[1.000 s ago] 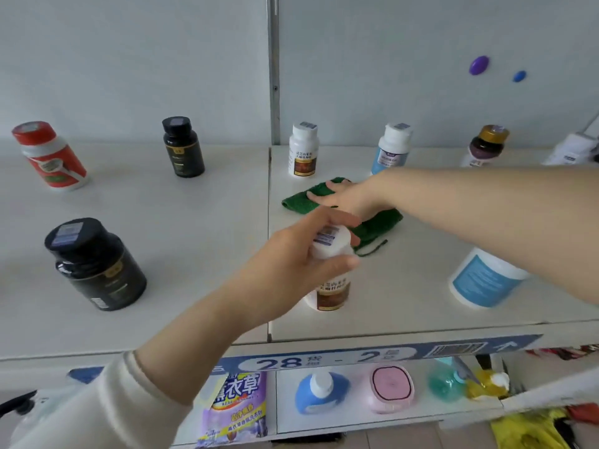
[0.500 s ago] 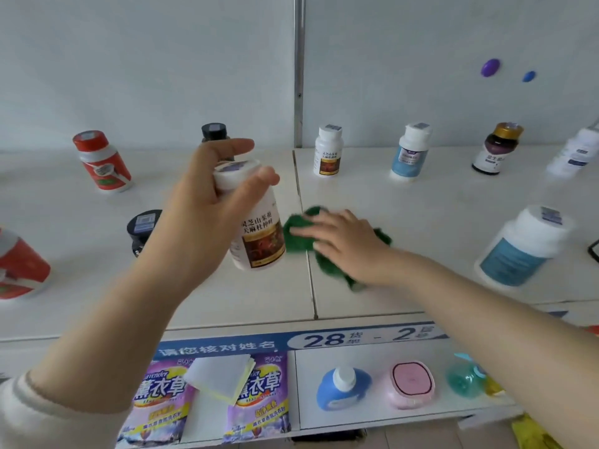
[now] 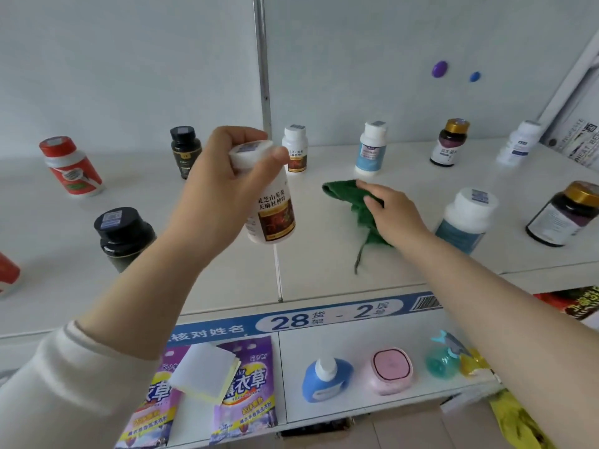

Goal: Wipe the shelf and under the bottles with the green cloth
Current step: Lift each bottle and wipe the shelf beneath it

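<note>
left hand [image 3: 220, 189]: grips bottle [image 3: 272, 212] by cap, held clear above shelf [image 3: 324, 273] | right hand [image 3: 397, 217]: fingers straight, together, presses cloth [image 3: 345, 192] onto shelf

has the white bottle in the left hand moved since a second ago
Yes. The white bottle went up off the shelf; the left hand holds it above the seam.

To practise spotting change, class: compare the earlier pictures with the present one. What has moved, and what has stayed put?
The left hand has lifted the white bottle off the shelf; it now hangs tilted in the air. The right hand has swept the green cloth leftward and back. Unchanged: the grip on the cap, the right hand flat on the cloth, the other bottles.
</note>
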`<state>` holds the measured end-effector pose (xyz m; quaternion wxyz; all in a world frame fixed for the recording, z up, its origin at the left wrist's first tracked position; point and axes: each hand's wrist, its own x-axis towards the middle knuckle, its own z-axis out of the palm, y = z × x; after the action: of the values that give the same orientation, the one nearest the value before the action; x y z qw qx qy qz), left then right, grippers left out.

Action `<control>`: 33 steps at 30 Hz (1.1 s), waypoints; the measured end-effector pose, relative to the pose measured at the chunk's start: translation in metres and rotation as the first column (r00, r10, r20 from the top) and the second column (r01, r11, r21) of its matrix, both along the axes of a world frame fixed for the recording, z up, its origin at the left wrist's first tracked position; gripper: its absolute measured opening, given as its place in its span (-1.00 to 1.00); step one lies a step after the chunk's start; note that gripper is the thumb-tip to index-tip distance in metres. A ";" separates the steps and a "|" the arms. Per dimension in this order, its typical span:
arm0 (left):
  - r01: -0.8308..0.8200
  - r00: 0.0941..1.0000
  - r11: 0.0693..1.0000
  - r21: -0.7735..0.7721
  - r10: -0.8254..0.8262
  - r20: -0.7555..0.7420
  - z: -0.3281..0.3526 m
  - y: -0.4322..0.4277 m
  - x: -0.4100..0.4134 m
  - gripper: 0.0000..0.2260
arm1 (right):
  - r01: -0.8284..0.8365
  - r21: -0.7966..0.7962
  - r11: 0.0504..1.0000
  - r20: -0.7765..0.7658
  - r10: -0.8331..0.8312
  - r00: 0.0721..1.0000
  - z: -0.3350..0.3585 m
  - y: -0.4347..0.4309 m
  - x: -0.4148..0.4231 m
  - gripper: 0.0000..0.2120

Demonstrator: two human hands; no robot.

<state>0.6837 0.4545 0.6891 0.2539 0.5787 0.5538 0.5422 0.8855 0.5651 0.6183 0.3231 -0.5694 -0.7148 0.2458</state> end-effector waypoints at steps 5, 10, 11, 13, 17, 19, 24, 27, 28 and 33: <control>-0.015 0.998 1.000 -0.007 0.014 -0.054 -0.003 0.001 -0.002 -0.78 | -0.115 -0.034 0.993 0.304 0.120 0.945 -0.011 0.000 -0.027 -0.60; -0.033 0.999 0.999 0.003 0.033 -0.022 -0.014 0.009 -0.001 -0.77 | -0.363 0.005 0.932 0.284 0.347 0.894 -0.014 -0.082 -0.035 -0.64; -0.027 1.000 1.000 0.001 0.027 -0.017 -0.017 0.011 0.002 -0.76 | -0.391 0.037 0.920 0.223 0.373 0.900 -0.016 -0.099 -0.030 -0.65; -0.011 1.000 1.000 -0.008 0.011 -0.017 -0.024 0.014 0.013 -0.74 | -0.434 0.098 0.896 0.077 0.428 0.900 -0.021 -0.129 -0.018 -0.69; 0.035 0.999 0.999 -0.036 -0.035 -0.020 -0.036 0.020 0.039 -0.76 | -0.355 0.103 0.929 -0.045 0.361 0.932 -0.031 -0.163 0.013 -0.67; 0.092 0.996 0.994 -0.063 -0.091 0.006 -0.044 0.024 0.052 -0.78 | -0.282 0.048 0.958 -0.166 0.286 0.944 -0.026 -0.171 0.027 -0.61; 0.134 0.991 0.987 -0.086 -0.135 0.000 -0.056 0.036 0.086 -0.74 | -0.153 -0.095 0.984 -0.396 0.103 0.912 -0.004 -0.176 0.073 -0.55; 0.106 0.994 0.991 -0.083 -0.107 -0.007 -0.058 0.044 0.102 -0.75 | -0.094 -0.121 0.988 -0.562 0.010 0.827 0.008 -0.162 0.105 -0.59; 0.092 0.996 0.992 -0.081 -0.093 -0.012 -0.060 0.046 0.105 -0.76 | -0.082 -0.125 0.989 -0.614 -0.012 0.789 0.014 -0.155 0.114 -0.62; -0.095 0.980 0.995 0.024 0.097 -0.175 -0.060 0.042 0.114 -0.52 | -0.103 -0.115 0.988 -0.792 -0.029 0.610 0.038 -0.112 0.161 -0.69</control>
<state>0.7974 0.4962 0.6293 0.1729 0.5990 0.5970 0.5049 1.0469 0.4530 0.6559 0.5567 -0.4101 -0.4899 0.5309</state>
